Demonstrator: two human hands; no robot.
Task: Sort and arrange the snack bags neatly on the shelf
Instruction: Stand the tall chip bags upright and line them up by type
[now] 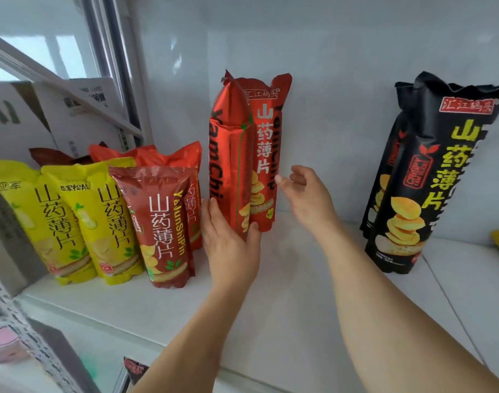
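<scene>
On shelf [271, 279] | red bag [231, 165] upright | left grip [228, 245] grasping it | right grip [308, 194] released

- White cardboard boxes [81, 114] with dark lettering lean at far left, behind a slanted white frame bar [58, 80].
- A speckled grey post [36, 347] stands near left.
- A pink object [3, 343], blurred, lies at bottom left.

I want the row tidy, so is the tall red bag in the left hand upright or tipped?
Upright. The tall red bag stands on the shelf, with the left hand holding its lower part.
</scene>
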